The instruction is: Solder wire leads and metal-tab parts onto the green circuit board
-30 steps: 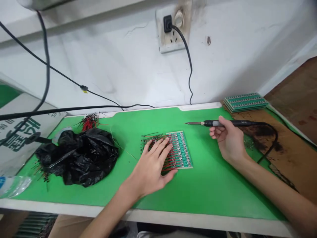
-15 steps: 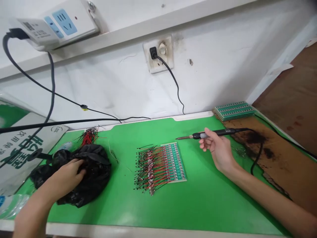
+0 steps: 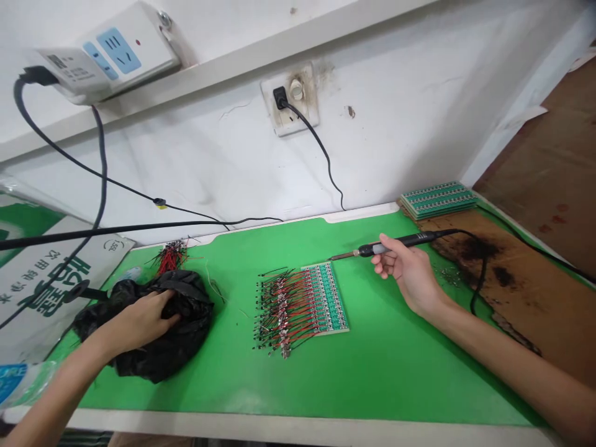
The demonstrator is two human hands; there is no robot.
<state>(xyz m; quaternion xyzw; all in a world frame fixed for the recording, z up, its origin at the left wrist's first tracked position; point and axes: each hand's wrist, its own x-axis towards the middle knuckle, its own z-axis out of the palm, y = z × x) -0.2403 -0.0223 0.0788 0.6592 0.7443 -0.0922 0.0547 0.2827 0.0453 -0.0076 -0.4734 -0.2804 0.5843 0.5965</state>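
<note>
My left hand (image 3: 144, 323) reaches into the mouth of a crumpled black plastic bag (image 3: 186, 335). Its thumb stands apart from the fingers, whose tips partly disappear among the dark folds. My right hand (image 3: 410, 276) grips a soldering iron (image 3: 395, 243) by its black handle, with the metal tip pointing left. Just below that tip lies a green circuit board (image 3: 334, 298). Rows of red and black wire leads (image 3: 284, 307) with dark ends stick out from the board's left side.
Behind the bag is a bundle of red-and-black wire leads (image 3: 172, 256). Stacked circuit boards (image 3: 437, 200) sit at the back right, by a scorched brown board (image 3: 516, 285). A clear bottle (image 3: 28, 382) lies front left. Black cables (image 3: 139, 231) cross before the wall.
The view has shifted slightly. My left hand has moved a little right and up at the bag, with its thumb showing more clearly. My right hand still holds the iron near the board.
</note>
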